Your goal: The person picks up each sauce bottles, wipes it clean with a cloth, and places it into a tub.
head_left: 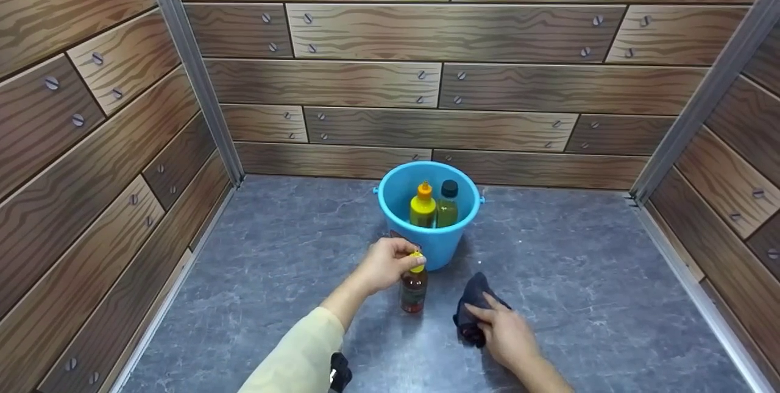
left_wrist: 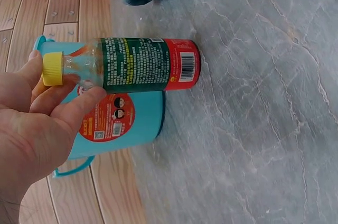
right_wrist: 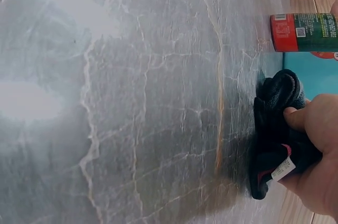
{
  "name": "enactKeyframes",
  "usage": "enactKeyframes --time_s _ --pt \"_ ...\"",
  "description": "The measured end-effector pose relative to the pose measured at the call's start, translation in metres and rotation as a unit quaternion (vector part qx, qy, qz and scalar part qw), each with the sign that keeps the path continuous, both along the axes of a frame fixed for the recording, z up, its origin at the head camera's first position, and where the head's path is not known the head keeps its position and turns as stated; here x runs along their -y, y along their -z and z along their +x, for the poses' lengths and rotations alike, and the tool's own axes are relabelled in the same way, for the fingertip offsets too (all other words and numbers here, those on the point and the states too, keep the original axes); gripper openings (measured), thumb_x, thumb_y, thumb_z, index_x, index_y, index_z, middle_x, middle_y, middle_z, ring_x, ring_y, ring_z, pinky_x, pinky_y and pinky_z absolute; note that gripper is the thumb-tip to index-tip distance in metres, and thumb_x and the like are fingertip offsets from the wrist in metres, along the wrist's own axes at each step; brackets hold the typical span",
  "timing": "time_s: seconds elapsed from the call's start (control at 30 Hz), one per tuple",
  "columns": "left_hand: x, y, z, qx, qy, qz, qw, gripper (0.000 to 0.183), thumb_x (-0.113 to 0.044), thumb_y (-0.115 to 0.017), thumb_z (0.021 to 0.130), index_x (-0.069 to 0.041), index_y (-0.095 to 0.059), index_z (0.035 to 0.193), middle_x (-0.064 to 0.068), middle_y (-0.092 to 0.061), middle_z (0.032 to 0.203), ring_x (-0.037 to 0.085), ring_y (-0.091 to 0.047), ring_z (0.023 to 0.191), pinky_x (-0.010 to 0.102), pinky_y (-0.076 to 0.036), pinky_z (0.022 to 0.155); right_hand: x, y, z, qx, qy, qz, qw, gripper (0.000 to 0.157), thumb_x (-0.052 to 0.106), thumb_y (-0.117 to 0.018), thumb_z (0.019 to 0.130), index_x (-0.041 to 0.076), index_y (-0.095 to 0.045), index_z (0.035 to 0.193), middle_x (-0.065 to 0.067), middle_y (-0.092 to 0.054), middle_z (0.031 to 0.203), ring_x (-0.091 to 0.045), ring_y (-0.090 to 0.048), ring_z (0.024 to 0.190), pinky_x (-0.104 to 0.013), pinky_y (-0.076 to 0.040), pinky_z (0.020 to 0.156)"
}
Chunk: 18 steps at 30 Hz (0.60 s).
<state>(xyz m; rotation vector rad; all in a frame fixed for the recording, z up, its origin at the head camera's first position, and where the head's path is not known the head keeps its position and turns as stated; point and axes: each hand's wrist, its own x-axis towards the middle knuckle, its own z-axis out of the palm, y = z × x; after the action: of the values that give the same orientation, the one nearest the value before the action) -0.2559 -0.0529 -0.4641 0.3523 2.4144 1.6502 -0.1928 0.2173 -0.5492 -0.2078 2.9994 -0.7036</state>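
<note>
My left hand (head_left: 390,262) pinches a small sauce bottle (head_left: 414,293) at its neck, just under the yellow cap (left_wrist: 53,68). The bottle stands upright in front of the blue bucket (head_left: 448,247); its dark green label (left_wrist: 136,65) and red lower band with a barcode show in the left wrist view. To the right, my right hand (head_left: 509,329) grips a bunched dark cloth (head_left: 475,308) close over the floor. A white tag (right_wrist: 283,169) sticks out of the cloth near the palm.
Inside the bucket stand a yellow bottle with an orange cap (head_left: 423,207) and a greenish-yellow bottle with a black cap (head_left: 448,205). Wood-patterned walls (head_left: 372,82) enclose the grey marbled floor (head_left: 292,228) at the back and both sides. Some black object (head_left: 341,373) shows beside the left sleeve.
</note>
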Motion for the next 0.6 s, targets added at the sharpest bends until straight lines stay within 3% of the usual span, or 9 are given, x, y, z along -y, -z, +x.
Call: enactKeyframes --time_s 0.27,0.4,0.53,0.6 --pt "0.001 0.000 0.000 0.004 -0.003 -0.006 1.0000 0.014 -0.019 -0.074 0.103 -0.006 -0.078 0.107 0.002 -0.077 0.096 0.017 -0.071 0.087 0.042 -0.061 0.082 0.005 -0.002 0.010 -0.066 -0.017 -0.059 0.996 0.045 -0.002 -0.074 0.096 0.026 -0.078 0.131 -0.020 -0.059 0.151 -0.046 -0.064 0.126 -0.061 -0.054 0.096" --pt "0.001 0.001 0.000 0.001 -0.005 -0.009 1.0000 0.014 -0.020 -0.075 0.102 -0.007 -0.078 0.107 0.002 -0.078 0.096 0.016 -0.072 0.087 0.040 -0.061 0.081 0.013 -0.004 0.013 -0.090 -0.022 -0.078 0.993 0.046 0.001 -0.075 0.096 0.030 -0.077 0.132 -0.016 -0.059 0.152 -0.039 -0.072 0.111 -0.055 -0.058 0.090" --pt "0.001 0.001 0.000 -0.007 -0.005 -0.010 0.9999 0.014 -0.020 -0.075 0.102 -0.008 -0.079 0.107 0.002 -0.078 0.096 0.017 -0.072 0.087 0.037 -0.060 0.077 0.022 -0.011 0.014 -0.124 -0.029 -0.103 0.987 0.048 0.003 -0.076 0.097 0.034 -0.076 0.133 -0.011 -0.058 0.153 -0.035 -0.071 0.116 -0.051 -0.058 0.093" --pt "0.002 0.001 0.000 -0.010 -0.005 -0.009 0.9999 0.013 -0.019 -0.075 0.102 -0.008 -0.079 0.107 0.002 -0.078 0.096 0.019 -0.072 0.086 0.035 -0.059 0.075 0.027 -0.015 0.015 -0.150 -0.036 -0.115 0.981 0.048 0.003 -0.077 0.096 0.034 -0.076 0.133 -0.010 -0.059 0.152 -0.035 -0.065 0.128 -0.051 -0.057 0.096"
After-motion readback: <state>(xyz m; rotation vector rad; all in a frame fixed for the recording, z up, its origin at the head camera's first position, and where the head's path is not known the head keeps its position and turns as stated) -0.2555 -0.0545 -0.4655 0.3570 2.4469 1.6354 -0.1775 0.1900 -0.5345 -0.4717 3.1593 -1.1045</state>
